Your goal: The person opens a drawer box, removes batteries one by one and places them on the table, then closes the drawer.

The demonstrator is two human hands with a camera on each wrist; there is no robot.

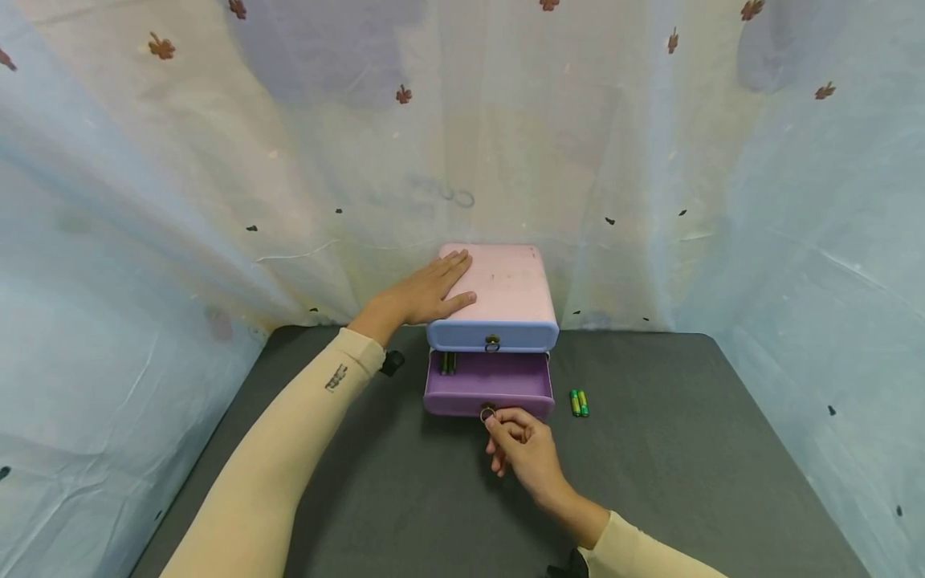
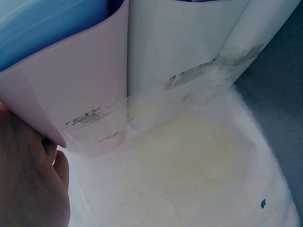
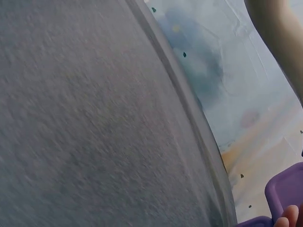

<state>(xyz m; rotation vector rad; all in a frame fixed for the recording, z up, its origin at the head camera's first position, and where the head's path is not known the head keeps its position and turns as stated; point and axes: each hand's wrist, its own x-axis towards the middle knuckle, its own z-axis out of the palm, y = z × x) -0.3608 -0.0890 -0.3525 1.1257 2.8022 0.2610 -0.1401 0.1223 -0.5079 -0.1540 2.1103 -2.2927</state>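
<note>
A small drawer box [image 1: 499, 281] with a pink top and a blue upper drawer front [image 1: 462, 336] stands at the table's back. My left hand [image 1: 426, 293] rests flat on the left of its top, fingers spread. Below, the purple drawer [image 1: 455, 404] is pulled out, and dark green batteries [image 1: 448, 364] lie at its back left. My right hand [image 1: 531, 453] pinches the ring pull [image 1: 487, 414] on that drawer's front. In the left wrist view the left hand [image 2: 33, 175] lies against the pink edge; in the right wrist view only fingertips [image 3: 289, 217] show beside the purple drawer.
Two green batteries [image 1: 580, 403] lie side by side on the dark grey table [image 1: 650, 457], right of the drawer. Another ring pull [image 1: 492, 345] hangs on the blue front. A pale curtain [image 1: 614, 160] with leaf prints hangs behind the table and along its sides.
</note>
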